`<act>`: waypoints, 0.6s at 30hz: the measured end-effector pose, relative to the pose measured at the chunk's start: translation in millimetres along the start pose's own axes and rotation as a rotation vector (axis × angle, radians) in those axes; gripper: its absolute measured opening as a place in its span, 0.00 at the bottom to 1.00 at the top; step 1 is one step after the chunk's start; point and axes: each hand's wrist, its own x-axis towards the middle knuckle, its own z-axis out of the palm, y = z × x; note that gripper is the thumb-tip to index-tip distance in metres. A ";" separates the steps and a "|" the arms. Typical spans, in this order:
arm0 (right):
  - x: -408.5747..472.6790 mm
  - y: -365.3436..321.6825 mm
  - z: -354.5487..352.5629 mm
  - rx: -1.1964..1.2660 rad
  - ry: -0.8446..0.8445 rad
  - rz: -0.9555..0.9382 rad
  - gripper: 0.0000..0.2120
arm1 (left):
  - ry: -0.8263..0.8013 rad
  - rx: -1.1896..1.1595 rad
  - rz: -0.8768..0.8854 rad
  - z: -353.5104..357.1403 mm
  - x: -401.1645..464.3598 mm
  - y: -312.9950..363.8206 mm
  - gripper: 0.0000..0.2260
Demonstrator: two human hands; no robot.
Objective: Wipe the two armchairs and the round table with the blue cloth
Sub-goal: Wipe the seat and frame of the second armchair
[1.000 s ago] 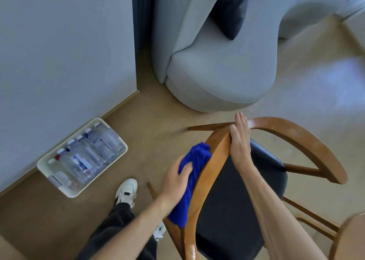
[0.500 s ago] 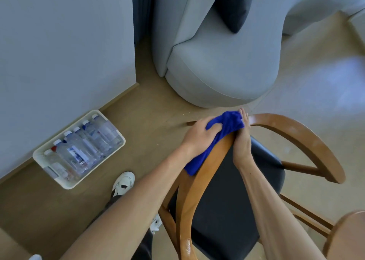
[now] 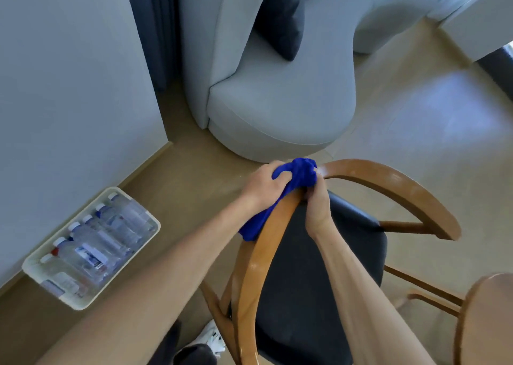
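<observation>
Blue cloth (image 3: 301,172) bunched at centre frame, gripped by left hand (image 3: 262,183) and right hand (image 3: 316,202), wiping wooden armchair (image 3: 388,178) rail; next: rightward along curve.

A white tray (image 3: 151,227) of clear bottles (image 3: 94,249) sits on the floor against the wall, near a grey sofa (image 3: 280,109) with a dark cushion (image 3: 283,17).
</observation>
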 end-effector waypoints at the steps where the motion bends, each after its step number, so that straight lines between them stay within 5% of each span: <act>1: -1.7 -4.7 -4.4 0.010 0.007 -0.016 0.19 | -0.042 0.081 0.006 2.9 14.8 12.4 0.12; 6: -8.7 -11.3 -44.1 0.079 0.236 -0.116 0.21 | -0.195 0.706 0.203 33.5 42.8 46.8 0.17; 9: -16.9 -7.7 -65.6 -0.090 0.186 -0.145 0.22 | -0.287 1.141 0.471 56.8 44.1 54.0 0.21; 14: -14.1 -6.2 -72.2 -0.372 -0.004 -0.145 0.38 | -0.377 0.963 0.584 35.9 56.1 58.9 0.20; 18: -3.7 0.8 -71.9 -0.672 -0.016 -0.364 0.31 | -0.198 0.604 0.474 29.6 41.3 55.5 0.16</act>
